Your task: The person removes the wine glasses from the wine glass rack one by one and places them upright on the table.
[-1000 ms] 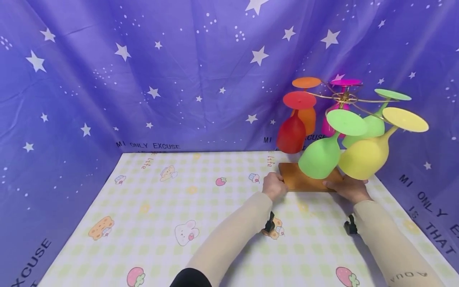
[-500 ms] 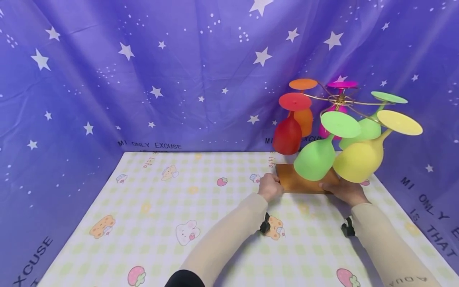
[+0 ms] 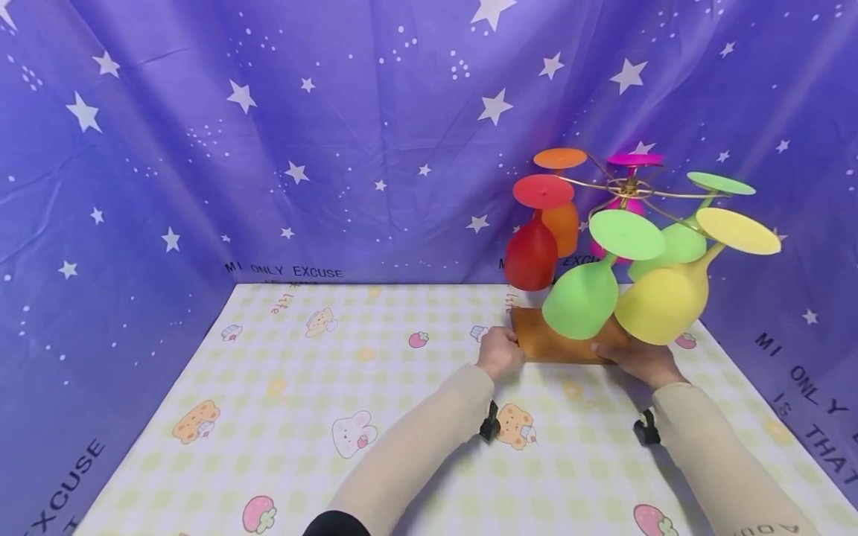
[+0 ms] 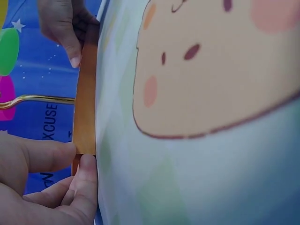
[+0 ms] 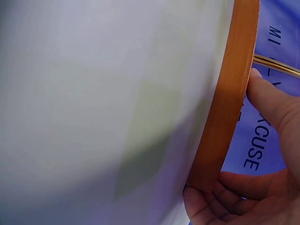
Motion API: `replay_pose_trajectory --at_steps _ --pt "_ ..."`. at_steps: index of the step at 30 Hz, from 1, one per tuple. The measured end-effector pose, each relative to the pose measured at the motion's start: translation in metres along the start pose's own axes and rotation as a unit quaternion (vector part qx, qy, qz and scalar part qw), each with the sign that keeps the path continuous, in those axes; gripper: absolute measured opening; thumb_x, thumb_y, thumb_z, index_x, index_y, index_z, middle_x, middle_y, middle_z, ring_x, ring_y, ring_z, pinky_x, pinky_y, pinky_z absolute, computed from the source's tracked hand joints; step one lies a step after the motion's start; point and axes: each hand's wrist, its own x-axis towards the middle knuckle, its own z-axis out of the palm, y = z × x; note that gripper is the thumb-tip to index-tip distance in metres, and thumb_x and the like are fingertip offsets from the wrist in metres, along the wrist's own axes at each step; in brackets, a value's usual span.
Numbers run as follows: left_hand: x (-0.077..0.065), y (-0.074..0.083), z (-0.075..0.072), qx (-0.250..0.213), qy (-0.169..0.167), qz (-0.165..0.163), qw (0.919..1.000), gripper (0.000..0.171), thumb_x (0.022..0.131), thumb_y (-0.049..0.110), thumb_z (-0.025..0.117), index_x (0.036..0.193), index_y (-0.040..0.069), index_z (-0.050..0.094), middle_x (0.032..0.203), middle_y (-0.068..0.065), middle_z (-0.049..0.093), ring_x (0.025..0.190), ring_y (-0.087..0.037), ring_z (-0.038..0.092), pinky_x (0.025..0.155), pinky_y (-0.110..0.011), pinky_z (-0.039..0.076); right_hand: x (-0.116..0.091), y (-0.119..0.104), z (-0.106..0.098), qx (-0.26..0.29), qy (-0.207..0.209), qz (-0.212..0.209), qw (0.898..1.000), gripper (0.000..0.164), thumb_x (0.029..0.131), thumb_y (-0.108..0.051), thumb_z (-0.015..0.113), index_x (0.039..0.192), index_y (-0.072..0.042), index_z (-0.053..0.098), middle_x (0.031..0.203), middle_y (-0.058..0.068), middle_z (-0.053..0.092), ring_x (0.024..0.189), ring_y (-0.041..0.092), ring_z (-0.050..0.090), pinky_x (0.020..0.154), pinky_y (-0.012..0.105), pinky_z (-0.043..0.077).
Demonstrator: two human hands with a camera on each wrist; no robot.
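The brown wooden base (image 3: 566, 344) is low down at the far right part of the checked worktop (image 3: 288, 387), close to the blue-purple curtain (image 3: 382, 149). I cannot tell if all of its bottom lies flat.

The left hand (image 3: 501, 353) holds the left end of the base. In the left wrist view, its thumb is on the top edge and a finger is bent at the end, so they pinch the wood. The right hand (image 3: 640, 361) holds the other end. In the right wrist view, its thumb lies along the top edge near the gold rod (image 5: 276, 66), and its other fingers curl round the corner.

A gold wire rack (image 3: 627, 186) is up above the base. Six cups hang from it upside down, with their round feet on top. The red cup (image 3: 532, 257) and the orange cup (image 3: 561, 229) are on the left. The pink cup (image 3: 635, 159) is at the back. The pale green cup (image 3: 673, 249) is behind the yellow cup (image 3: 663, 301). The bright green cup (image 3: 582, 298) is at the front, and it and the yellow cup lean and hide some of the base.
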Motion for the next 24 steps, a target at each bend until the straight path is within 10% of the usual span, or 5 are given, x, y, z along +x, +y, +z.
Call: replay_pose_trajectory --at_steps 24 --pt "-0.004 -0.018 -0.026 0.001 0.009 0.001 1.0000 0.023 0.064 -0.008 0.064 0.083 0.001 0.073 0.077 0.000 0.059 0.072 -0.013 0.048 0.058 -0.020 0.043 0.002 -0.021 0.020 -0.023 -0.021 0.038 0.999 0.106 0.081 -0.058 0.066 0.142 0.013 0.017 0.137 0.037 0.031 0.125 0.054 0.031 0.100 0.062 0.029"
